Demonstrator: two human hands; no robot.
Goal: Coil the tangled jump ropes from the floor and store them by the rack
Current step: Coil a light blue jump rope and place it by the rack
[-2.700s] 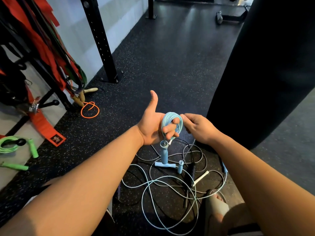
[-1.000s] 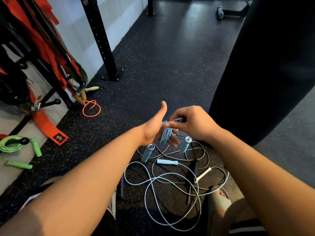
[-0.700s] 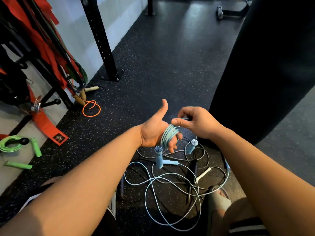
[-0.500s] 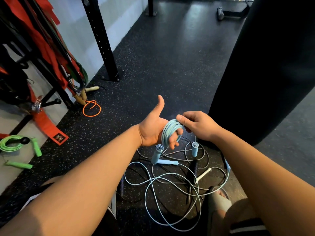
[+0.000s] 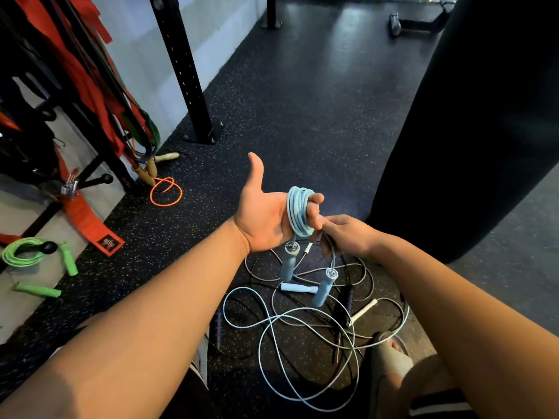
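Note:
My left hand (image 5: 266, 217) is held palm up with the thumb raised, and a light blue jump rope coil (image 5: 298, 211) is wrapped around its curled fingers. Two blue handles (image 5: 289, 264) hang below the coil on short rope ends. My right hand (image 5: 346, 235) sits just right of the coil and pinches the rope end leading to the lower handle (image 5: 323, 287). Under both hands, a tangle of pale blue, white and black jump ropes (image 5: 302, 325) lies on the black rubber floor.
A rack (image 5: 75, 95) hung with red and green bands stands at the left. By its foot lie an orange rope with wooden handles (image 5: 165, 189) and a green coiled rope (image 5: 28, 255). A black heavy bag (image 5: 484, 116) hangs close on the right. An upright post (image 5: 184, 74) stands behind.
My right hand has dropped from the top of the coil to below it, laying another turn. The second handle now hangs lower and the coil is thicker.

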